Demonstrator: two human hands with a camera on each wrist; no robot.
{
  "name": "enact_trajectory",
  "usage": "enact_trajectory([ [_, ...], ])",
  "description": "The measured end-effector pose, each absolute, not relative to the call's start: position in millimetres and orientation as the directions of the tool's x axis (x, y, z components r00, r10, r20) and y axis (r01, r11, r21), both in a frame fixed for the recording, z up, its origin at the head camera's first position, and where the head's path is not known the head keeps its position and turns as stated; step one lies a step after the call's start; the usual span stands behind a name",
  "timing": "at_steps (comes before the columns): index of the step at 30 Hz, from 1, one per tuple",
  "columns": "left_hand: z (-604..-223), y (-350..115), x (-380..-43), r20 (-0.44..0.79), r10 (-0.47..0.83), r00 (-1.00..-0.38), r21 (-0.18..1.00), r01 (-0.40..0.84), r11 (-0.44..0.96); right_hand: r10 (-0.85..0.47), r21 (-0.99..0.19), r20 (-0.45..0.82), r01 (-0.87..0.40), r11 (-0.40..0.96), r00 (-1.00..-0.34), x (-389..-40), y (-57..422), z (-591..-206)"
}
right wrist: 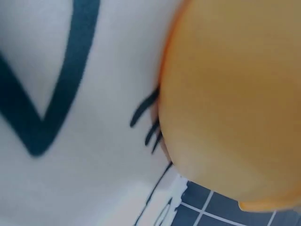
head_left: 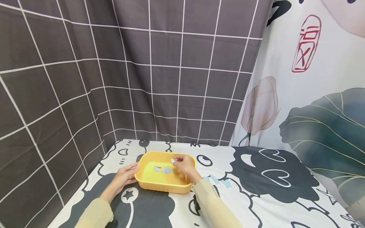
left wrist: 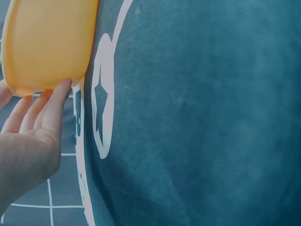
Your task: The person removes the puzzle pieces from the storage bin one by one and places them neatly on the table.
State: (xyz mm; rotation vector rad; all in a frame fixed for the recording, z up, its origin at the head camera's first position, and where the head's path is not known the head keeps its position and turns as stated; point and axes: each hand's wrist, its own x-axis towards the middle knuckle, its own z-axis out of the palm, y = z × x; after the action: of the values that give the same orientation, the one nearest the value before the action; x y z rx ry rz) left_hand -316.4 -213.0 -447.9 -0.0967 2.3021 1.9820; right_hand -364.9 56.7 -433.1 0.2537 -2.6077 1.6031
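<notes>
A yellow plastic basin (head_left: 162,187) with rounded corners stands on the patterned cloth. My left hand (head_left: 125,175) holds its left end, thumb at the rim and the other fingers against the outer wall; the left wrist view shows these fingers (left wrist: 55,106) along the basin (left wrist: 51,42). Inside the basin, my right hand (head_left: 184,165) pinches a small flat pale piece (head_left: 173,161) between thumb and fingertips. Left of it on the basin floor lie a white-and-red flat piece (head_left: 157,168) and a light-blue one (head_left: 167,170). The right wrist view shows the basin's outer wall (right wrist: 230,103), not the hand.
To the right of the basin, several light-blue flat pieces (head_left: 227,183) lie on the black-and-white cartoon cloth (head_left: 216,155), partly beside my right sleeve (head_left: 212,198). A dark grid curtain (head_left: 165,79) hangs behind and at left; a flower-print curtain (head_left: 265,107) hangs at right.
</notes>
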Motion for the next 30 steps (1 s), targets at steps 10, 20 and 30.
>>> enact_trajectory([
  [10, -449, -212, -318, -0.126, 0.023, -0.992, 0.980, -0.121, 0.156, -0.012, -0.873, 0.223, -0.206, 0.442, -0.975, -359, 100, -409],
  [20, -451, -214, -320, -0.132, 0.035, -0.991, 0.980, -0.125, 0.157, 0.094, -0.834, 0.243, -0.158, 0.529, -0.966, -347, 177, -405],
  [30, -448, -214, -318, -0.139, 0.031, -0.990, 0.977, -0.132, 0.167, 0.179, -0.790, 0.173, -0.028, 0.613, -0.968, -323, 239, -412],
])
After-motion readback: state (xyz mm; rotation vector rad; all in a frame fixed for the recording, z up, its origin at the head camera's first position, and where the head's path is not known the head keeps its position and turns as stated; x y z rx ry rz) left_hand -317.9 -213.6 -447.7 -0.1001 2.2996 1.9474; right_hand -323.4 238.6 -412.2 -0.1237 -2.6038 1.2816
